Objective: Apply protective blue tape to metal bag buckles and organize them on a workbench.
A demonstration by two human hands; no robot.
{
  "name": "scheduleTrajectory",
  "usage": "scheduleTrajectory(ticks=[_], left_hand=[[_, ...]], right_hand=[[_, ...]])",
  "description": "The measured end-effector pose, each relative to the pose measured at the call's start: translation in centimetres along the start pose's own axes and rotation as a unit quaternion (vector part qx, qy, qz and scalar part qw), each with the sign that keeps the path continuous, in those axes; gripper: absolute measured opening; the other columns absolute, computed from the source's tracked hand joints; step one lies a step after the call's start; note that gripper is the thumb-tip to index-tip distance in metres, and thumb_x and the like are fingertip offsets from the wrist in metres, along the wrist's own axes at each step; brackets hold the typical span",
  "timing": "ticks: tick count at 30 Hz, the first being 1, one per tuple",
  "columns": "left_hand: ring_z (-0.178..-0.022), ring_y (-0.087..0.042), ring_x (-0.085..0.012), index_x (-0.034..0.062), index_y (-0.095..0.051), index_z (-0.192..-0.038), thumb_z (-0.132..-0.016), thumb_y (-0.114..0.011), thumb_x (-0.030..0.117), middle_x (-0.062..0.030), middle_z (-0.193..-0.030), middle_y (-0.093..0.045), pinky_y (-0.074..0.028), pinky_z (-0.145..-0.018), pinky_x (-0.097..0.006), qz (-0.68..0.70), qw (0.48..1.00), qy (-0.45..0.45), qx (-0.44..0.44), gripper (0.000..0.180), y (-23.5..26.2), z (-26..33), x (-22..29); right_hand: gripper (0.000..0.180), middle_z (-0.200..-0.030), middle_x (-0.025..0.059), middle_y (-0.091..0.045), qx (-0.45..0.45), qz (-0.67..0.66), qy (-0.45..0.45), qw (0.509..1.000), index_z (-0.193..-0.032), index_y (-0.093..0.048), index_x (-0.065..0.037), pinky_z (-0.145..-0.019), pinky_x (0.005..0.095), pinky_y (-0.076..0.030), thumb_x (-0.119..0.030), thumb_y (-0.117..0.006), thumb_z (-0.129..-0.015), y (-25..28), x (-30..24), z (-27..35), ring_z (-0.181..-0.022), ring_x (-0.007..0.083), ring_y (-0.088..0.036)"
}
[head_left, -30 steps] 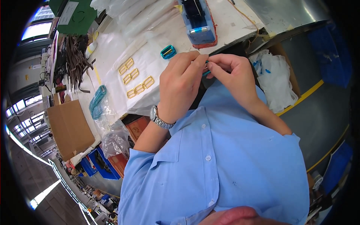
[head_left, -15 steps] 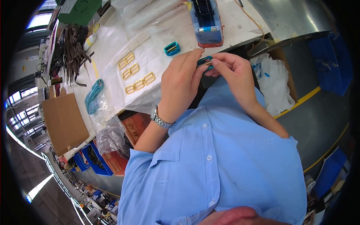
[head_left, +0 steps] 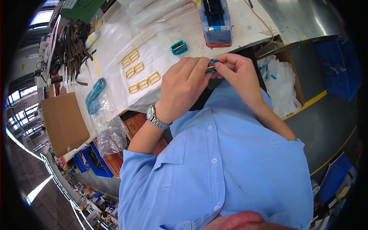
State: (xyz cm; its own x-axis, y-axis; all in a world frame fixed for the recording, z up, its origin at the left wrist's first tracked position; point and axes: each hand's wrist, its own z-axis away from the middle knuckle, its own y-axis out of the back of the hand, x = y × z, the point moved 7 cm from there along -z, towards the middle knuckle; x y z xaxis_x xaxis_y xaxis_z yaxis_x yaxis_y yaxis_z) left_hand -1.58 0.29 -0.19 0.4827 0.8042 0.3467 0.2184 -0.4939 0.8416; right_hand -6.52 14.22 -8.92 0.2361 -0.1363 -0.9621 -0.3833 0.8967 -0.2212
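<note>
Between my two hands is a gold slide buckle wrapped in shiny blue film (head_left: 209, 70), partly covered by my fingers. The thumb and fingers of my right hand (head_left: 241, 78) pinch its right end. On its other side, my left hand (head_left: 182, 84) is closed with its fingers together, also gripping the buckle. A second blue-wrapped buckle (head_left: 179, 47) lies on the white table just beyond my left hand. Further left, bare gold slide buckles (head_left: 143, 82) lie in groups on white sheeting.
A blue tape dispenser (head_left: 217, 36) stands at the table's far edge. Left are a clear bag with blue pieces (head_left: 96, 94), brown strips (head_left: 74, 50) and a cardboard sheet (head_left: 65, 123). Below the table sit blue and red bins; on the right, a box holds white plastic (head_left: 278, 86).
My left hand has drawn slightly down and left, and its raised fingers have lowered over the buckle. The buckle has turned a little between my fingers.
</note>
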Motion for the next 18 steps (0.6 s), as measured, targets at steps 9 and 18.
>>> scheduleTrajectory(ticks=[9,18], left_hand=[[-0.09,-0.071,-0.0307,0.0032,-0.068,-0.119,-0.079,-0.084,0.006,-0.0116,-0.103,-0.073,-0.058,-0.073,-0.04,-0.019,0.999,-0.023,-0.019,0.043,0.1,0.6,-0.6],[-0.091,-0.072,-0.0302,0.002,-0.069,-0.118,-0.08,-0.084,0.009,-0.0111,-0.102,-0.074,-0.058,-0.074,-0.04,-0.012,0.999,-0.029,-0.034,0.041,0.0,0.7,-0.7]], right_hand=[[0.021,-0.093,0.0062,-0.079,-0.059,0.018,-0.035,0.997,-0.111,-0.076,0.005,-0.074,0.0242,-0.057,-0.013,-0.068,-0.104,-0.8,0.0,-0.6,-0.081,0.011,-0.075],[0.026,-0.094,0.0072,-0.078,-0.04,-0.008,-0.023,0.999,-0.109,-0.077,0.005,-0.073,0.0236,-0.057,-0.018,-0.066,-0.108,-0.9,1.2,-1.0,-0.079,0.0113,-0.074]])
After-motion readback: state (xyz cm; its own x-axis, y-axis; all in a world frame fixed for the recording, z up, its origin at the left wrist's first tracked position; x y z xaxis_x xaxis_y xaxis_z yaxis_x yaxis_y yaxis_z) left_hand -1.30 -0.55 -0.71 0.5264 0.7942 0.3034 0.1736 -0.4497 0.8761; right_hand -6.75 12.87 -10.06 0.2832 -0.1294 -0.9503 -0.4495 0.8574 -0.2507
